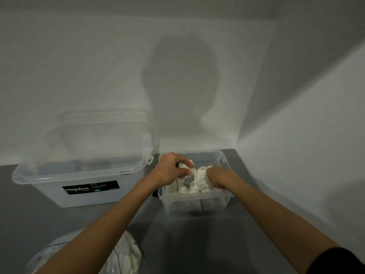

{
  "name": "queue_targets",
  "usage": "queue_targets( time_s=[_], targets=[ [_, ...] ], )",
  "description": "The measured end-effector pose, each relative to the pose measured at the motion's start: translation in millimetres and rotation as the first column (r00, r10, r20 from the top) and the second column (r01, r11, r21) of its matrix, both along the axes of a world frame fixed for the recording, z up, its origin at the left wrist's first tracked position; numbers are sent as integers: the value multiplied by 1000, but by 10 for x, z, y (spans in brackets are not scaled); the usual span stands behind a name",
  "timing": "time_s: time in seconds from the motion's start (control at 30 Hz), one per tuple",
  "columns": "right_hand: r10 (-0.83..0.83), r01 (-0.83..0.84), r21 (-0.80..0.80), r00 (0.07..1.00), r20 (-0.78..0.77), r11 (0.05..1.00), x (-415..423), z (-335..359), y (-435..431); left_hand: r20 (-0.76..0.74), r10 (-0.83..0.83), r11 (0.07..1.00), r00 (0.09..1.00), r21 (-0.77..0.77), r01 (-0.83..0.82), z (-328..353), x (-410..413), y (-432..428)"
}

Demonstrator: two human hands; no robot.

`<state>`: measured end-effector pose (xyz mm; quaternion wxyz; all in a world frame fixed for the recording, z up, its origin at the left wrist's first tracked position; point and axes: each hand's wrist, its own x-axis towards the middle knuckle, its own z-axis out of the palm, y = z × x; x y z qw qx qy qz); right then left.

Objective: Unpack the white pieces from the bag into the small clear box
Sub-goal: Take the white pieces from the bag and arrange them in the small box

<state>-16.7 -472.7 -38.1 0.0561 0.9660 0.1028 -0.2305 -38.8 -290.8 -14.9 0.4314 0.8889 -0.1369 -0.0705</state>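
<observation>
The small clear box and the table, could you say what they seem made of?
The small clear box seems glossy transparent plastic: the white pieces show through its wall. The table looks smooth grey, perhaps metal or laminate, with faint sheen.

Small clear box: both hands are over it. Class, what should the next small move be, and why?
Probably lower the white piece pinched in the left hand into the small clear box and let go: it hangs over the packed pieces, the right hand rests among them, and the bag holds more.

Dim, hazy, soft shadow on wall [177, 56]
</observation>
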Motion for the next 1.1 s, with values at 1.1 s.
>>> queue_targets(
  time_s=[1.1],
  targets=[
    [-185,69,944,983,-9,323,-161,499,31,-311,65,836,948,-502,-222,89,-48,-1]
  ],
)
